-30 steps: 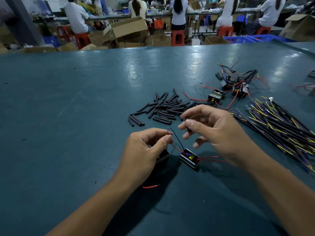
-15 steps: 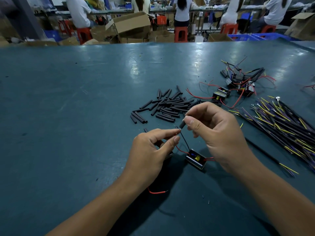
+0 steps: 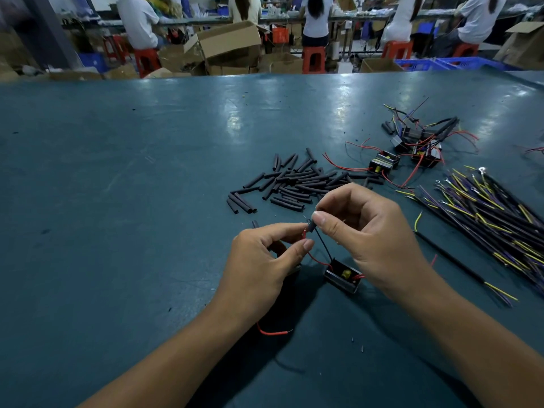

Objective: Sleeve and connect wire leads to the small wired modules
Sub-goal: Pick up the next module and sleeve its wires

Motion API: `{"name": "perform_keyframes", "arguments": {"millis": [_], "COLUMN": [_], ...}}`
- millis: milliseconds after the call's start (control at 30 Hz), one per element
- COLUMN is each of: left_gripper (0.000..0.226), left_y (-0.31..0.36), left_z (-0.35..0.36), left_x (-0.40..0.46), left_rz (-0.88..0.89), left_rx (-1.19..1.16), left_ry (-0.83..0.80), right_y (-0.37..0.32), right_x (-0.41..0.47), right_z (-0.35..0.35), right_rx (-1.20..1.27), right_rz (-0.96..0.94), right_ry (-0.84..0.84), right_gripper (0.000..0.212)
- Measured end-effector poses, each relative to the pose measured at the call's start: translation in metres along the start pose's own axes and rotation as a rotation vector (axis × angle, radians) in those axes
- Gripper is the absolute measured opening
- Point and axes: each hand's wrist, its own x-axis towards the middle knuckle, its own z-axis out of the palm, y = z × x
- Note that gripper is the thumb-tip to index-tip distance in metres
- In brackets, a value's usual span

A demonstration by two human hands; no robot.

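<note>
A small black module [image 3: 343, 276] with a yellow part lies on the green table between my hands. Thin red and black leads rise from it. My left hand [image 3: 265, 266] pinches the red lead [image 3: 316, 260] near its tip. My right hand [image 3: 368, 234] pinches a short black sleeve [image 3: 310, 226] at the lead ends, just above my left fingertips. A second module under my left hand is mostly hidden. A loose red wire end [image 3: 273, 332] pokes out below my left wrist.
A pile of black sleeve pieces [image 3: 294, 184] lies just beyond my hands. More wired modules [image 3: 412, 145] sit at the right back. A bundle of black, purple and yellow wires [image 3: 485, 213] fans along the right. People sit at benches behind the table's far edge.
My right hand came down from the sleeve pile with a black sleeve and met the lead tips held by my left hand. The module shifted slightly right in view.
</note>
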Motion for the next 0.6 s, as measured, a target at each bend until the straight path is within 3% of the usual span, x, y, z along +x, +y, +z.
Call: {"name": "perform_keyframes", "arguments": {"millis": [400, 600], "left_gripper": [0.007, 0.007], "left_y": [-0.001, 0.0007], "left_z": [0.0029, 0.0015], "left_x": [0.0002, -0.001], "left_rz": [0.063, 0.059], "left_rx": [-0.047, -0.063], "left_ry": [-0.003, -0.018], "right_y": [-0.0016, -0.0014], "right_x": [-0.0014, -0.0029], "right_z": [0.0034, 0.0037], "right_rx": [0.038, 0.009], "right_rz": [0.012, -0.005], "right_ry": [0.069, 0.026], "right_gripper": [0.009, 0.01]}}
